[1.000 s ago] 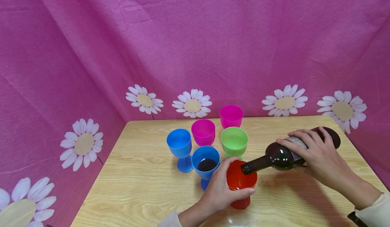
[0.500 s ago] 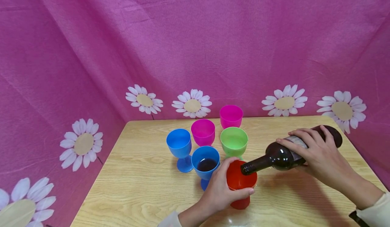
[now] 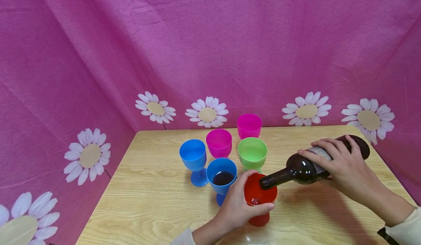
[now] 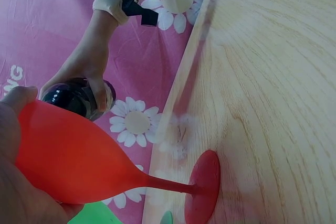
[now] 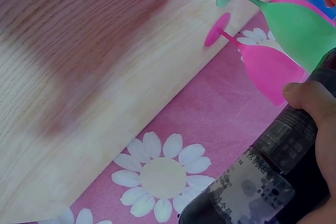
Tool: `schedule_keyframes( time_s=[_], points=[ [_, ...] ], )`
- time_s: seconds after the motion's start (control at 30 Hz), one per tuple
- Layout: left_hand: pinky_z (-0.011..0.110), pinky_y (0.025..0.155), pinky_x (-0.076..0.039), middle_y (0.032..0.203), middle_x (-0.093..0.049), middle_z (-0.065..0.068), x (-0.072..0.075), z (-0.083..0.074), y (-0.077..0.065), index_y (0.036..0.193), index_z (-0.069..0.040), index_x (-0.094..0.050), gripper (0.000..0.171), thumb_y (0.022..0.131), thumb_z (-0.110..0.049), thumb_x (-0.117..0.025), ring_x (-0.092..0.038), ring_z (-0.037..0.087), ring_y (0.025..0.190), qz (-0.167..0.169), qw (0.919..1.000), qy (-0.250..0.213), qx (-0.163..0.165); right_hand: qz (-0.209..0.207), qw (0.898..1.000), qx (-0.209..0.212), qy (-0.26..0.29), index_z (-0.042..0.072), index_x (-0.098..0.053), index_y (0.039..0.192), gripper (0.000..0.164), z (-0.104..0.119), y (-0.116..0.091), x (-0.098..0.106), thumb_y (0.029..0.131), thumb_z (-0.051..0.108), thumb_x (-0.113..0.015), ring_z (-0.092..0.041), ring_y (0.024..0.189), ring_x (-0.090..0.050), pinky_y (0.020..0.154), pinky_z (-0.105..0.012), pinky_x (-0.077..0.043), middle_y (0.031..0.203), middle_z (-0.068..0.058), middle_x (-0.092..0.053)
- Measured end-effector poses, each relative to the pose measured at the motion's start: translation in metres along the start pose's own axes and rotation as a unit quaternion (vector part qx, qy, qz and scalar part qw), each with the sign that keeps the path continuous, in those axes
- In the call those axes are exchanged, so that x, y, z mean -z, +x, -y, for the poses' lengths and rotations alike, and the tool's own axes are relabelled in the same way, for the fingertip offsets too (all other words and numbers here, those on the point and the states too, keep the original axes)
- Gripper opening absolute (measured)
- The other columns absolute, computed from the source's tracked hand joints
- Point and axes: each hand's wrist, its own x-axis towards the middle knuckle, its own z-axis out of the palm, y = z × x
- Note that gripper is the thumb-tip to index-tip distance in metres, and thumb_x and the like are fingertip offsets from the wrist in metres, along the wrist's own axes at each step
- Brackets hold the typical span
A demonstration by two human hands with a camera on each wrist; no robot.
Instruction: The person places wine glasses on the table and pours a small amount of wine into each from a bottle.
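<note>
While L hand (image 3: 237, 204) grips red goblet (image 3: 257, 194), R hand (image 3: 346, 172), knuckles up, grasps bottle (image 3: 303, 170) (tilted)

Right fingers (image 5: 303, 97) grip dark labelled bottle (image 5: 262, 174); green goblet (image 5: 299, 30), two pink goblets (image 5: 265, 66) on wooden table (image 5: 79, 61).

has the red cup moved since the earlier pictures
No: in the head view, the red cup stands at the same spot on the table, on the near side of the green cup, with no visible shift either way.
</note>
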Motion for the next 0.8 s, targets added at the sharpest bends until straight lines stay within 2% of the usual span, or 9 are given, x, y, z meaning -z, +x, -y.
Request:
schedule_keyframes(
  time_s=[0.27,0.37,0.47,0.53,0.63,0.7,0.8],
  points=[
    [0.027,0.083,-0.058,0.129,-0.057,-0.015,-0.0001,-0.0005,0.0003,0.138,-0.036,-0.049,0.07,0.082,-0.025,-0.089,-0.056,0.007,0.119,0.003,1.0,-0.006,-0.002,0.003,1.0,0.002,0.001,0.031,-0.062,0.142,0.077,-0.0011,-0.0002,0.0006,0.071,0.061,-0.063,-0.047,0.109,-0.054,0.094,-0.076,-0.03,0.126,-0.016,-0.061],
    [0.027,0.083,-0.058,0.129,-0.058,-0.016,-0.0002,-0.0009,0.0002,0.138,-0.036,-0.049,0.07,0.081,-0.025,-0.089,-0.056,0.007,0.119,0.002,1.0,-0.001,-0.001,0.001,1.0,0.002,0.001,0.031,-0.062,0.141,0.076,-0.0007,0.0002,0.0008,0.072,0.063,-0.062,-0.047,0.109,-0.054,0.093,-0.076,-0.031,0.126,-0.016,-0.061],
    [0.027,0.083,-0.058,0.129,-0.058,-0.015,-0.0001,-0.0009,0.0003,0.139,-0.035,-0.049,0.07,0.081,-0.025,-0.089,-0.056,0.007,0.119,0.002,1.0,-0.001,-0.002,-0.002,1.0,0.0,0.001,0.031,-0.063,0.14,0.073,0.0008,0.0008,0.0011,0.081,0.071,-0.053,-0.047,0.11,-0.054,0.093,-0.076,-0.03,0.126,-0.016,-0.061],
    [0.027,0.083,-0.058,0.129,-0.058,-0.016,-0.0001,-0.0009,0.0003,0.138,-0.035,-0.049,0.07,0.081,-0.025,-0.089,-0.056,0.007,0.12,0.001,1.0,-0.001,-0.002,-0.003,1.0,-0.002,0.0,0.031,-0.063,0.14,0.073,0.0018,0.0011,0.0012,0.088,0.078,-0.041,-0.047,0.11,-0.054,0.093,-0.076,-0.03,0.125,-0.017,-0.061],
    [0.027,0.083,-0.058,0.129,-0.058,-0.016,-0.0001,-0.0007,0.0003,0.138,-0.036,-0.049,0.07,0.081,-0.024,-0.089,-0.056,0.007,0.12,0.001,1.0,-0.002,-0.002,-0.003,1.0,-0.004,0.001,0.031,-0.063,0.141,0.075,0.0026,0.0013,0.0015,0.095,0.078,-0.027,-0.047,0.11,-0.054,0.093,-0.076,-0.03,0.125,-0.017,-0.061],
    [0.027,0.083,-0.058,0.129,-0.058,-0.015,-0.0002,-0.0006,0.0003,0.138,-0.037,-0.05,0.07,0.081,-0.024,-0.089,-0.056,0.007,0.12,0.0,1.0,-0.002,-0.002,0.001,1.0,-0.005,0.002,0.032,-0.062,0.142,0.075,0.0023,0.0012,0.0019,0.093,0.079,-0.031,-0.047,0.11,-0.054,0.093,-0.076,-0.03,0.126,-0.016,-0.061],
    [0.027,0.083,-0.058,0.128,-0.058,-0.015,-0.0003,-0.0006,0.0006,0.137,-0.037,-0.05,0.069,0.082,-0.025,-0.089,-0.056,0.007,0.12,0.0,1.0,0.0,-0.004,0.007,1.0,-0.004,0.003,0.032,-0.061,0.143,0.074,0.0011,0.0008,0.0025,0.082,0.074,-0.052,-0.046,0.11,-0.054,0.094,-0.076,-0.03,0.126,-0.016,-0.061]
  ],
)
